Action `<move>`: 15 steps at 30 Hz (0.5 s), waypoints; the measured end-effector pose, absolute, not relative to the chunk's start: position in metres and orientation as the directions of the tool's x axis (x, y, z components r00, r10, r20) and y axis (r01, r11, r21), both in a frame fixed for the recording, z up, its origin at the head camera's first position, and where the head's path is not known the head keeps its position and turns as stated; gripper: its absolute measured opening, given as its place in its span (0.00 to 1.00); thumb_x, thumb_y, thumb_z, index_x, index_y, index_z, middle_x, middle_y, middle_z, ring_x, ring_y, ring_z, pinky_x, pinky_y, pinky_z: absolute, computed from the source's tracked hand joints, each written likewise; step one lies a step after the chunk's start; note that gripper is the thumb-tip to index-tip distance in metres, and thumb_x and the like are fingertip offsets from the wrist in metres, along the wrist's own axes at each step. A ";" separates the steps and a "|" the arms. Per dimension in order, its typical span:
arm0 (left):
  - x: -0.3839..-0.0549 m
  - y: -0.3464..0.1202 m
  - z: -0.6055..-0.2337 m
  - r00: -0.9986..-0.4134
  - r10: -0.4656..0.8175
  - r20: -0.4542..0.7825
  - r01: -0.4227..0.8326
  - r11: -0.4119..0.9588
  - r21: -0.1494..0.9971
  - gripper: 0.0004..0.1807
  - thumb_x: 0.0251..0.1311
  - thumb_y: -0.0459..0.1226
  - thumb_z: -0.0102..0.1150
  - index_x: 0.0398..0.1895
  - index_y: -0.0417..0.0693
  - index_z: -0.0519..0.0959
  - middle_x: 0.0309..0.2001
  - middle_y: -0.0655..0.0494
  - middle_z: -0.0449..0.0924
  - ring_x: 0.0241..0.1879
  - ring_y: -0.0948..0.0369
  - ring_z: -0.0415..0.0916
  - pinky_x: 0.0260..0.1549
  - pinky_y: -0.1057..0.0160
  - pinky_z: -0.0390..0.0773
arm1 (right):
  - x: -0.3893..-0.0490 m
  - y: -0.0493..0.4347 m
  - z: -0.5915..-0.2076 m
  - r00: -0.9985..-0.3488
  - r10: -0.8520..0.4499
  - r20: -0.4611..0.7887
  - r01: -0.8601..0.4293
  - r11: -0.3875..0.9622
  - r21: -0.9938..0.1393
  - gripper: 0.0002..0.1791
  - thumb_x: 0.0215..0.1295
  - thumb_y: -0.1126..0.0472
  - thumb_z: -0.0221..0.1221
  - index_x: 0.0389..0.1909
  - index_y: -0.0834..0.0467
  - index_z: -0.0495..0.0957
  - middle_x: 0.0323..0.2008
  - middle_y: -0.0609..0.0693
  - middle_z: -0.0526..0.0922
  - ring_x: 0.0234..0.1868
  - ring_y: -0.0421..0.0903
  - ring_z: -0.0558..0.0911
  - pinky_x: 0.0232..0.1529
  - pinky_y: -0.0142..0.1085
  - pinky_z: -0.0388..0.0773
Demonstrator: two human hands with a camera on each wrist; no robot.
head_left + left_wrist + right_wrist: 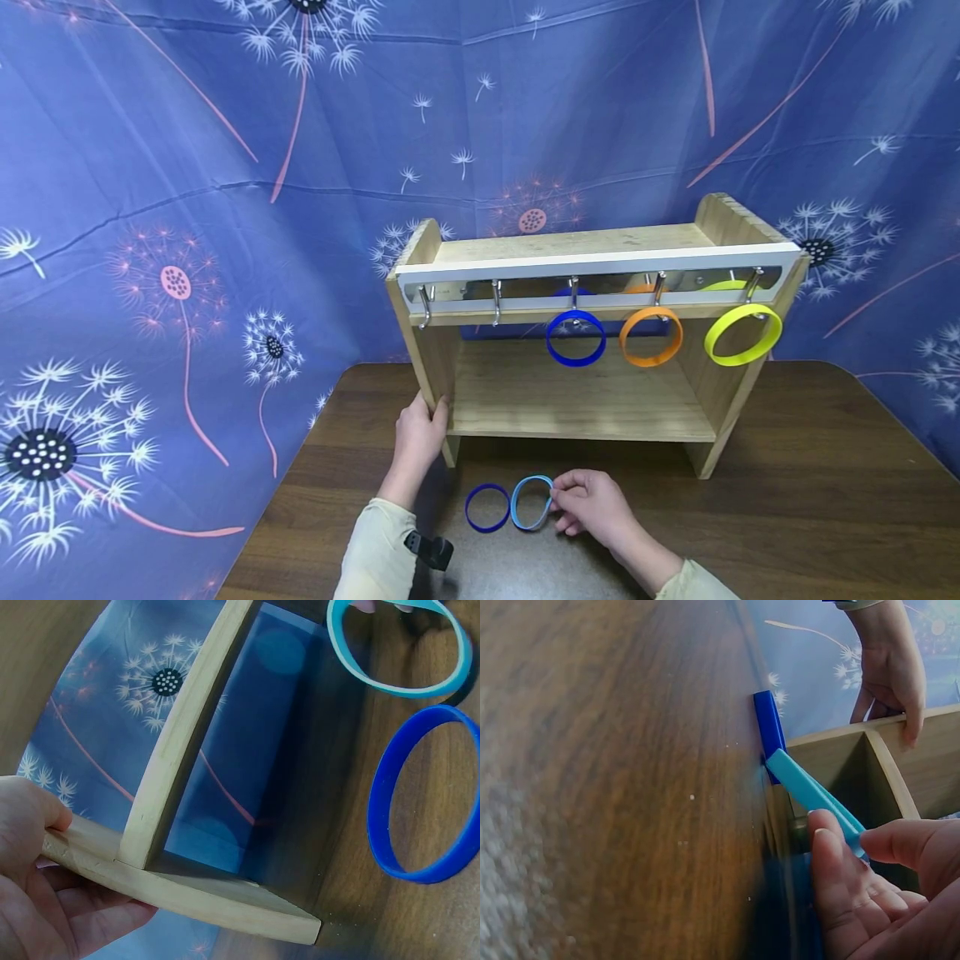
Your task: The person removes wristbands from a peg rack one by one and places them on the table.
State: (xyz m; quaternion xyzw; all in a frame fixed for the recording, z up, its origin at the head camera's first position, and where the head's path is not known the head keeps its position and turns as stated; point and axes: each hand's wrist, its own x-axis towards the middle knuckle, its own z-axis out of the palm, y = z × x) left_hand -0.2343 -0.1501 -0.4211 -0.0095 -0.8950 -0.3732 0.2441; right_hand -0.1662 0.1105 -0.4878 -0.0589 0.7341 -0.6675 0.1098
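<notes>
A light blue wristband (514, 510) is pinched at its right side between the thumb and fingers of my right hand (592, 510); in the right wrist view the band (810, 787) tilts up off the table. Just left of it a dark blue wristband (467, 510) lies flat on the wood. My left hand (418, 429) grips the left side panel of a wooden rack (581, 425), thumb on one face and fingers on the other in the left wrist view. From the rack's hooks hang a blue band (575, 362), an orange band (651, 362) and a yellow band (742, 360).
Two hooks at the rack's left, one the second hook (497, 302), carry no band. The rack stands on a dark brown table (840, 500). Behind it hangs a blue dandelion-print cloth (360, 125). A black band (429, 550) circles the left wrist.
</notes>
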 end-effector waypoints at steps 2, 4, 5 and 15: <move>-0.234 -0.150 -0.421 -0.878 -0.166 0.448 0.202 0.722 0.662 0.09 0.64 0.40 0.57 0.30 0.44 0.76 0.22 0.47 0.79 0.26 0.45 0.78 0.28 0.44 0.76 | -0.166 0.110 -0.489 -0.968 -0.235 -0.087 0.061 0.117 -0.991 0.12 0.63 0.69 0.59 0.41 0.76 0.74 0.26 0.60 0.84 0.20 0.50 0.84 0.21 0.36 0.80; -0.235 -0.150 -0.422 -0.877 -0.165 0.452 0.204 0.723 0.660 0.09 0.64 0.40 0.57 0.29 0.44 0.75 0.21 0.48 0.79 0.25 0.45 0.78 0.28 0.45 0.76 | -0.166 0.110 -0.491 -0.967 -0.235 -0.095 0.064 0.135 -0.989 0.12 0.62 0.69 0.58 0.40 0.76 0.75 0.25 0.59 0.83 0.19 0.48 0.83 0.21 0.37 0.80; -0.235 -0.150 -0.422 -0.876 -0.165 0.453 0.206 0.722 0.660 0.09 0.64 0.39 0.57 0.29 0.44 0.75 0.21 0.48 0.79 0.25 0.46 0.77 0.27 0.45 0.75 | -0.165 0.109 -0.492 -0.968 -0.232 -0.099 0.066 0.146 -0.987 0.11 0.62 0.70 0.58 0.40 0.76 0.75 0.25 0.58 0.83 0.18 0.47 0.83 0.20 0.37 0.80; -0.235 -0.150 -0.423 -0.876 -0.167 0.452 0.208 0.716 0.667 0.09 0.64 0.40 0.57 0.30 0.44 0.76 0.21 0.48 0.78 0.24 0.46 0.77 0.27 0.46 0.76 | -0.162 0.110 -0.495 -0.967 -0.234 -0.098 0.032 0.270 -0.962 0.06 0.56 0.73 0.58 0.34 0.72 0.77 0.21 0.55 0.83 0.14 0.43 0.80 0.17 0.38 0.78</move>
